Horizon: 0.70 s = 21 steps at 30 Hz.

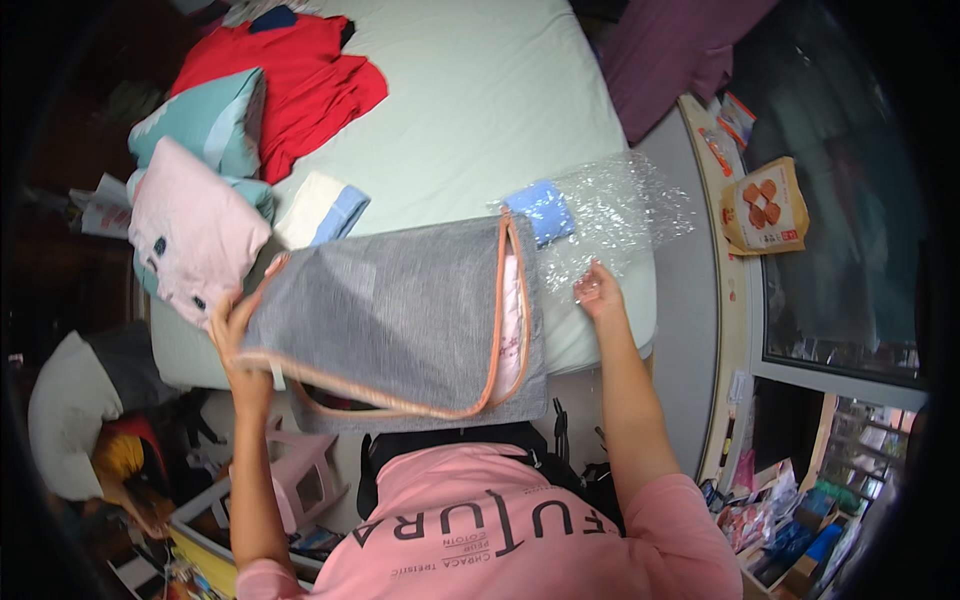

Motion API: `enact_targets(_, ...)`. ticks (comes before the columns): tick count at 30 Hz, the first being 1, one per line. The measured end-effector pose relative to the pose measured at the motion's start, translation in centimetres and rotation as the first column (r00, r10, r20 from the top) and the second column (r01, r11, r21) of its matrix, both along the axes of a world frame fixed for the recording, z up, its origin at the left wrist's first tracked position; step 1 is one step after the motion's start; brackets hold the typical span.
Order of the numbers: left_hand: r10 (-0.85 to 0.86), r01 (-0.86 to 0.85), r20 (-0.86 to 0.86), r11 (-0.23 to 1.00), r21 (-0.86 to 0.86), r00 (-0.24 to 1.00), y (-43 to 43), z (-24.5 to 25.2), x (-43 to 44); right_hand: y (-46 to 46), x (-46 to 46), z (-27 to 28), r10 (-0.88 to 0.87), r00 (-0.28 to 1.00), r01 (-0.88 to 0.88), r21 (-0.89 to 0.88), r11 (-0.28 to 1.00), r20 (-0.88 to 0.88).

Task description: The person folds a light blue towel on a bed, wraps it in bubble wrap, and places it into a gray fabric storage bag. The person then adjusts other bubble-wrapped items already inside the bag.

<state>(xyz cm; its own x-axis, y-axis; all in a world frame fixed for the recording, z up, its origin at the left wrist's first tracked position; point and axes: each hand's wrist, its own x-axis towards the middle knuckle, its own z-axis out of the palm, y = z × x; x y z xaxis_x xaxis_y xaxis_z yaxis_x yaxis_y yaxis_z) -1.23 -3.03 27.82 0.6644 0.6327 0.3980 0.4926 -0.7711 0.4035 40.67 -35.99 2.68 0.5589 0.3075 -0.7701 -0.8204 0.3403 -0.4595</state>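
My left hand (238, 322) grips the left edge of a grey fabric storage bag (405, 307) with orange piping, lifted and slightly blurred. The bag lies across the near edge of the bed, its lid unzipped along the front and right side. Through the right gap shows pale pink patterned quilted fabric (511, 330). My right hand (598, 291) has its fingers curled on a crinkled clear plastic wrap (622, 210), to the right of the bag. A folded blue cloth (541, 212) lies at the wrap's left side, close to the bag's back right corner.
The bed (480, 97) carries a folded cream-and-blue cloth (319, 210), a pink pillow (199, 225), a teal cushion (202, 124) and red clothing (300, 82). A paper food bag (765, 206) stands on the right windowsill. A pink plastic stool (304, 472) and another person's arm (131, 506) are lower left.
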Motion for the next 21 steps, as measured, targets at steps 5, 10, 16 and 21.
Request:
enact_targets(5, 0.131, -0.021, 0.383, 0.96, -0.279, 0.914, 9.0, 2.8, 8.6, -1.4, -0.5, 5.6, -0.073, 0.996, 0.048, 0.4, 0.915, 0.048)
enact_targets(10, 0.554, -0.579, 0.177, 0.8, 0.156, 0.813, 12.1, 2.8, 16.3, -2.9, -1.9, 11.8, -0.105, 0.965, -0.056, 0.581, 0.812, 0.24)
enact_targets(16, -0.587, 0.54, -0.146, 0.799, -0.266, 0.797, 1.8, -1.1, 14.7, -7.3, -5.2, 18.4, -0.19, 0.89, -0.106, 0.593, 0.798, 0.415)
enact_targets(21, -0.621, 0.487, -0.273, 0.763, -0.425, 0.734, 2.3, -5.0, 13.5, -7.5, -7.4, 18.9, -0.156, 0.911, -0.124, 0.615, 0.779, 0.381)
